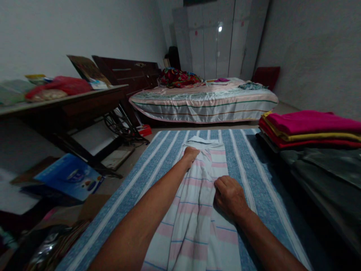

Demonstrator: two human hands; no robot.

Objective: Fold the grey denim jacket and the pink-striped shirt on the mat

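A white shirt (pixel 197 203) with pink bands and thin blue lines lies lengthwise before me, its collar end pointing away. Its sides are folded inward, and wrinkles run down the middle. Near the collar, my left hand (pixel 191 153) is closed on the fabric at the left shoulder area. My right hand (pixel 229 194) is curled at the shirt's right edge, about halfway down, with its fingertips partly hidden. Beneath the shirt is a blue cloth (pixel 248 165) with white stripes.
Stacked folded clothes (pixel 316 124) in pink, yellow and red stand at right beside dark folded garments (pixel 327 169). A bed (pixel 203 107) lies ahead. At left are a table (pixel 113 90) bearing a red bag (pixel 70 86) and a blue box (pixel 73 177) below.
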